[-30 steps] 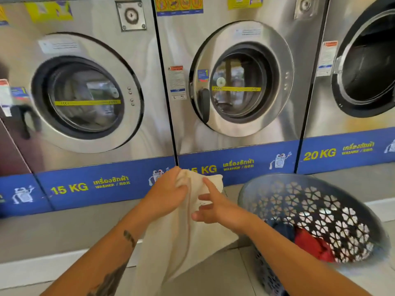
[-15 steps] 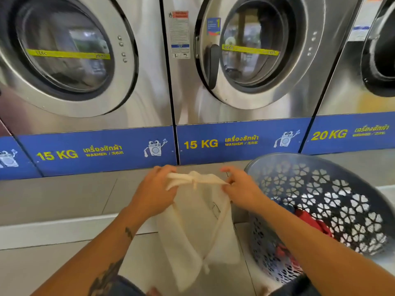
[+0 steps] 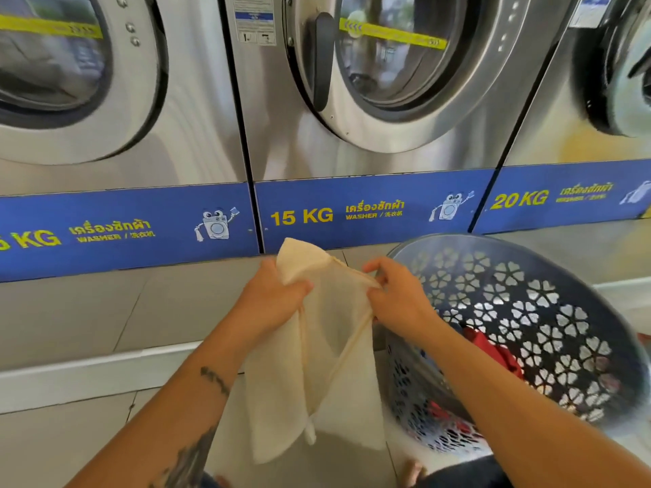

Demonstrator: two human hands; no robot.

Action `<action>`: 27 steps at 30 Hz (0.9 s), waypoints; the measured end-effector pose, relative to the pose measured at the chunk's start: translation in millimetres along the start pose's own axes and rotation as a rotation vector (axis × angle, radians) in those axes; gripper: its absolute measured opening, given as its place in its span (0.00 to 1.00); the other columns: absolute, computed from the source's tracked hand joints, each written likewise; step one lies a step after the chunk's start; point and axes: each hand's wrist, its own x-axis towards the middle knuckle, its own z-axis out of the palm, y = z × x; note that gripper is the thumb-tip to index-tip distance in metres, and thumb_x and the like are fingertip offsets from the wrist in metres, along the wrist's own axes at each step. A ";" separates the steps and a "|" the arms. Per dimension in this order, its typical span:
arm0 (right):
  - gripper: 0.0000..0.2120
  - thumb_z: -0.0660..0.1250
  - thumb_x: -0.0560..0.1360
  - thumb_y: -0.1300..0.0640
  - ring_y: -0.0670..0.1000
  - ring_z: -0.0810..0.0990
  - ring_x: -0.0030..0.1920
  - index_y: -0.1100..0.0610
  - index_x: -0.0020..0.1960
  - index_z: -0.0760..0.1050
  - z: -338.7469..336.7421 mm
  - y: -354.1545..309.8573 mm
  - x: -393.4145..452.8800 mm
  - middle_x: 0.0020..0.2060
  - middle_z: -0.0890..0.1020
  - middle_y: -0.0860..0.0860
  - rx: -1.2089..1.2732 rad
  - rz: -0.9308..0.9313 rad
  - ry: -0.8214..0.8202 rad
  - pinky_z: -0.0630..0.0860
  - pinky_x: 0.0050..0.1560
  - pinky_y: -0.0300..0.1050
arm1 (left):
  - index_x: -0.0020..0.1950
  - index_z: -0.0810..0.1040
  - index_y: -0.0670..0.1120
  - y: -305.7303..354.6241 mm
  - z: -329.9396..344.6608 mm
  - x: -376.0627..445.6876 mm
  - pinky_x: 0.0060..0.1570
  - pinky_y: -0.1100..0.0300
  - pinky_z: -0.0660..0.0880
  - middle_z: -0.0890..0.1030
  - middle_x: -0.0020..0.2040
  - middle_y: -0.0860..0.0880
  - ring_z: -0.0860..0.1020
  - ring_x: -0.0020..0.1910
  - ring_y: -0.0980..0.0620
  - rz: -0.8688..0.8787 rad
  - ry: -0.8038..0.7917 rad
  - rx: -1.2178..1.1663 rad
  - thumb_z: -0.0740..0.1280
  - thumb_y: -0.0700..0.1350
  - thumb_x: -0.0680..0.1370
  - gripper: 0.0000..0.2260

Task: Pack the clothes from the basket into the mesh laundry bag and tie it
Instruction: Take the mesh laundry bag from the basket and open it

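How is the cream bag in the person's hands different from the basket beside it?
The mesh laundry bag is cream, soft and limp; the basket is dark grey, rigid and round. The bag hangs flat, held up by the left hand and right hand; the basket stands on the floor, holding red clothes. Both are full of holes.

— What is changed about the mesh laundry bag (image 3: pixel 317 350) since a second ago?

— Its top edge is now spread between the left hand (image 3: pixel 273 299) and the right hand (image 3: pixel 396 299); earlier it was bunched by the left hand alone, with the right hand's fingers held straight beside it. A drawstring (image 3: pixel 347 350) is now exposed, and the view is tilted further down.
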 end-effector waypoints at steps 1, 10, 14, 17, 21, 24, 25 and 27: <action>0.13 0.64 0.77 0.67 0.49 0.80 0.37 0.54 0.58 0.74 -0.5 1.6 -0.2 0.40 0.77 0.49 -0.018 -0.004 -0.010 0.81 0.28 0.41 | 0.67 0.66 0.53 4.3 0.3 -0.7 0.53 0.53 0.73 0.77 0.58 0.53 0.77 0.55 0.49 0.034 -0.023 0.002 0.69 0.53 0.72 0.25; 0.09 0.65 0.80 0.61 0.53 0.86 0.38 0.57 0.59 0.80 -6.0 17.4 -7.1 0.47 0.84 0.53 -0.112 0.012 -0.041 0.85 0.36 0.50 | 0.72 0.59 0.71 -1.3 5.5 -17.3 0.68 0.55 0.66 0.71 0.71 0.52 0.69 0.68 0.49 0.575 -0.037 0.228 0.58 0.37 0.81 0.31; 0.10 0.65 0.80 0.62 0.52 0.85 0.38 0.56 0.59 0.81 -12.5 19.3 -8.1 0.46 0.84 0.51 -0.121 0.014 -0.027 0.85 0.36 0.50 | 0.48 0.82 0.56 -2.1 8.1 -14.5 0.49 0.57 0.71 0.75 0.48 0.50 0.74 0.49 0.50 0.648 0.045 0.262 0.58 0.33 0.79 0.21; 0.10 0.65 0.80 0.64 0.52 0.86 0.37 0.58 0.57 0.82 -16.6 22.8 -7.3 0.43 0.84 0.50 -0.082 0.023 -0.023 0.85 0.36 0.50 | 0.46 0.83 0.53 -4.7 9.7 -5.6 0.48 0.57 0.68 0.74 0.48 0.50 0.73 0.51 0.48 0.576 0.045 0.352 0.58 0.33 0.79 0.19; 0.11 0.66 0.79 0.65 0.51 0.85 0.40 0.59 0.60 0.81 -21.4 30.5 -4.2 0.45 0.82 0.49 -0.034 0.024 -0.031 0.85 0.35 0.45 | 0.67 0.77 0.53 -4.0 16.0 1.7 0.64 0.52 0.69 0.77 0.66 0.47 0.71 0.67 0.44 0.371 -0.059 0.505 0.55 0.40 0.82 0.19; 0.12 0.65 0.79 0.65 0.50 0.85 0.40 0.57 0.61 0.81 -24.7 36.3 -1.7 0.46 0.82 0.50 -0.020 -0.019 -0.071 0.84 0.35 0.44 | 0.71 0.74 0.53 4.1 26.5 1.9 0.67 0.53 0.67 0.74 0.70 0.48 0.70 0.69 0.47 0.327 -0.130 0.433 0.55 0.44 0.83 0.18; 0.13 0.66 0.79 0.65 0.49 0.85 0.40 0.56 0.61 0.81 -26.3 37.5 -1.3 0.46 0.82 0.50 -0.019 -0.040 -0.093 0.84 0.35 0.44 | 0.71 0.74 0.53 7.0 30.0 3.2 0.67 0.55 0.66 0.74 0.70 0.50 0.70 0.69 0.48 0.329 -0.145 0.392 0.58 0.45 0.82 0.17; 0.15 0.66 0.78 0.65 0.50 0.85 0.40 0.54 0.62 0.80 -29.7 39.7 0.0 0.47 0.82 0.49 -0.029 -0.072 -0.139 0.85 0.36 0.46 | 0.71 0.73 0.54 13.3 36.3 5.8 0.64 0.57 0.66 0.74 0.69 0.51 0.71 0.68 0.49 0.332 -0.164 0.352 0.66 0.47 0.78 0.20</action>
